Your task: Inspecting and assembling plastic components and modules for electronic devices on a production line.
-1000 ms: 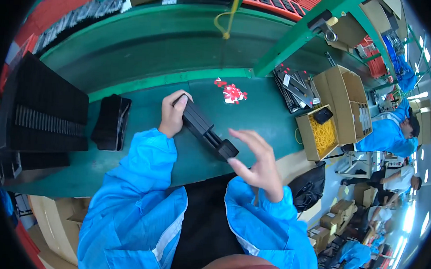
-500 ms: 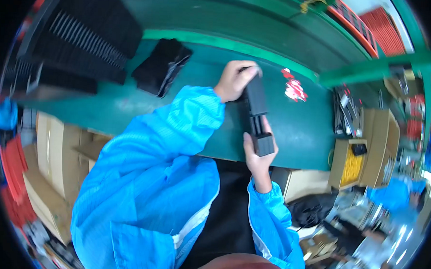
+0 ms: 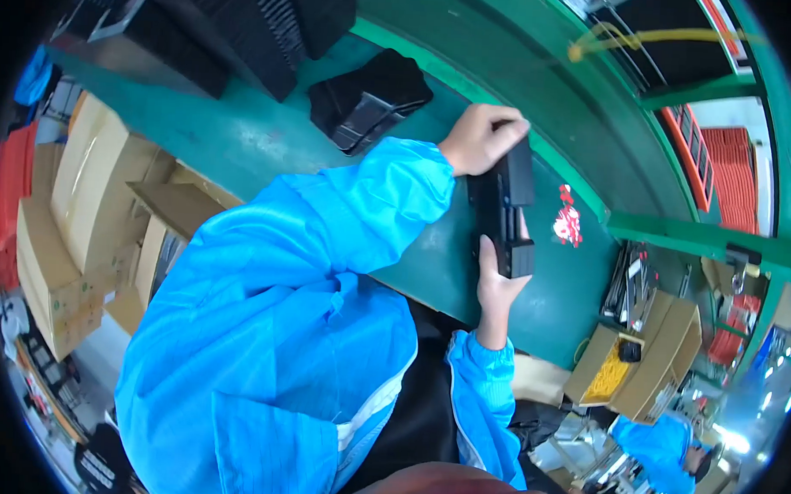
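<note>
A long black box-shaped piece (image 3: 513, 177) stretches between my two hands above the green worktop (image 3: 403, 269). My right hand (image 3: 499, 291) grips its near end, the thumb along the left side and the fingers mostly hidden behind. At the far end my left hand (image 3: 484, 143) is closed over the top edge, fingers bent and slightly blurred. Toward the near end the piece has a narrower, grooved section. To the left of my left hand lies a black plastic bundle (image 3: 367, 100) on the worktop.
Stacked black panels (image 3: 220, 27) stand at the far left. Red and white stickers (image 3: 568, 221) lie right of my hands. Further right are an open carton (image 3: 655, 355) and a small box with yellow contents (image 3: 606, 371). A green frame (image 3: 705, 238) rises behind; cartons (image 3: 97, 199) stand left.
The whole view has turned, so the bench runs more slanted and things sit at new places. Both hands still hold the black piece, its two ends gripped as before.
</note>
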The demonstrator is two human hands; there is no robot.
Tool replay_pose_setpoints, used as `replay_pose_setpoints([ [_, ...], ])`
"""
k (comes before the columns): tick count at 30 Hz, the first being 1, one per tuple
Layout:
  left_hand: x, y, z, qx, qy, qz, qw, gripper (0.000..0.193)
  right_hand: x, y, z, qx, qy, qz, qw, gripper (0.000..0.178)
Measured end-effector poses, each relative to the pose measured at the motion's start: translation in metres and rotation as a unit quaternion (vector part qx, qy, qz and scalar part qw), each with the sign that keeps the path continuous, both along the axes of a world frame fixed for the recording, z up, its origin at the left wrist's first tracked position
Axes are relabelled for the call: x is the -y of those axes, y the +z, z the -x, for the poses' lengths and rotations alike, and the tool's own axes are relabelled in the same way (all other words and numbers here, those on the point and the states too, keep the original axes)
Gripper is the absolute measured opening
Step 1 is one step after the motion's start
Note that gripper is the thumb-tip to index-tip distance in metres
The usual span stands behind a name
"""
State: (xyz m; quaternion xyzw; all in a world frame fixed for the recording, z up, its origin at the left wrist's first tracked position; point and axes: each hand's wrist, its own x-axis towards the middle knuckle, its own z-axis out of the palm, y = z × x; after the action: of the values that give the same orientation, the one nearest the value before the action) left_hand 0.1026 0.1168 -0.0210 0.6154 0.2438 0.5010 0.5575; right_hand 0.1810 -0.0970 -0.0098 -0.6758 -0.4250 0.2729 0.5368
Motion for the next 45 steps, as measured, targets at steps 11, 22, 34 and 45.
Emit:
replay_pose_setpoints([
  [11,0.007,0.040,0.173,-0.648,0.263,-0.224,0.679,0.126,0.007,0.005,0.010,0.106,-0.024,-0.035,0.993,0.050],
  [22,0.030,0.049,0.162,-0.643,0.283,-0.150,0.695,0.112,0.001,0.012,0.003,0.085,0.069,-0.192,0.975,0.066],
  [34,0.177,0.072,0.066,-0.040,-0.448,0.199,0.871,0.041,0.006,0.069,0.117,-0.054,0.778,0.104,0.617,0.024],
  [45,0.177,-0.019,0.025,-0.161,-0.276,0.211,0.924,0.035,0.040,0.003,0.225,-0.146,0.857,-0.125,0.479,0.033],
])
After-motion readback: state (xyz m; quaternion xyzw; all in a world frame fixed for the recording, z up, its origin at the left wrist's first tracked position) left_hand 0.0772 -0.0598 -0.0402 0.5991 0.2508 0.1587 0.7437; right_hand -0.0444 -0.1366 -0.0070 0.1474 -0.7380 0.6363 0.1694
